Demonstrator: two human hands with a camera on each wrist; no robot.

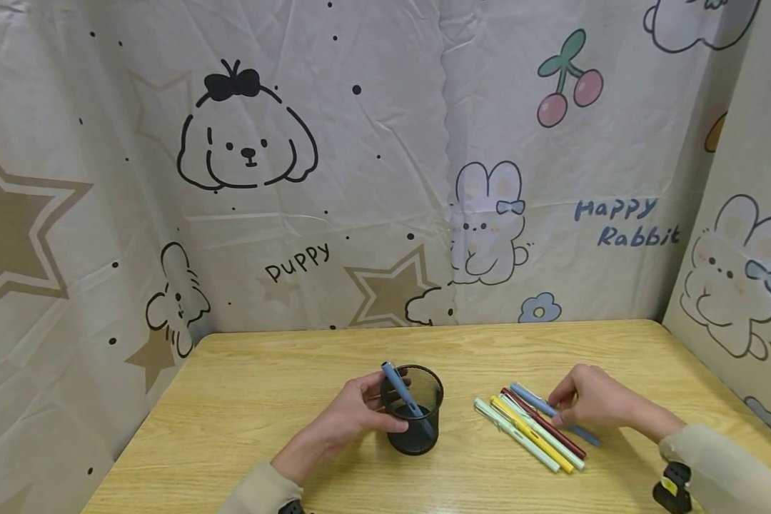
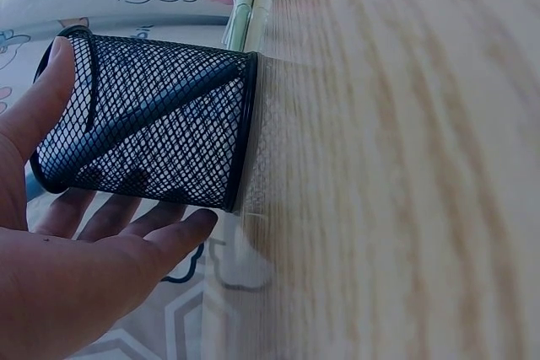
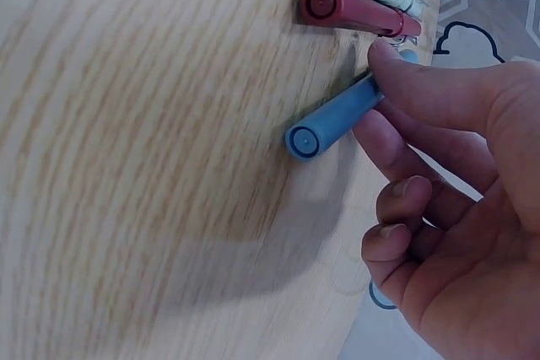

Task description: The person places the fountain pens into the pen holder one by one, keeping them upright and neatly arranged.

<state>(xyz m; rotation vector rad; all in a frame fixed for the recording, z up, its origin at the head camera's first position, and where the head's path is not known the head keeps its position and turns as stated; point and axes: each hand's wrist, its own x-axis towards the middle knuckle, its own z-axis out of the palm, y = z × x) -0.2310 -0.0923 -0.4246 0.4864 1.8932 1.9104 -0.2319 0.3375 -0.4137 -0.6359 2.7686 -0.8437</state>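
Observation:
My left hand (image 1: 350, 415) grips a black mesh pen holder (image 1: 416, 437) that stands upright on the table, thumb on the near side and fingers round the back. A blue pen (image 1: 400, 389) leans inside it, its end sticking out above the rim. To the right, my right hand (image 1: 600, 400) pinches another blue pen (image 3: 333, 120) between thumb and index finger, the other fingers curled. This pen lies at the right edge of a row of pens, close to a dark red pen (image 1: 562, 435). Whether it is lifted off the wood is hard to tell.
Left of the dark red pen lie a yellow pen (image 1: 532, 435) and two pale green pens, one of them the outermost pen (image 1: 517, 437). All rest slantwise on the wooden table (image 1: 263, 371). A printed cloth (image 1: 373, 178) hangs behind and at both sides.

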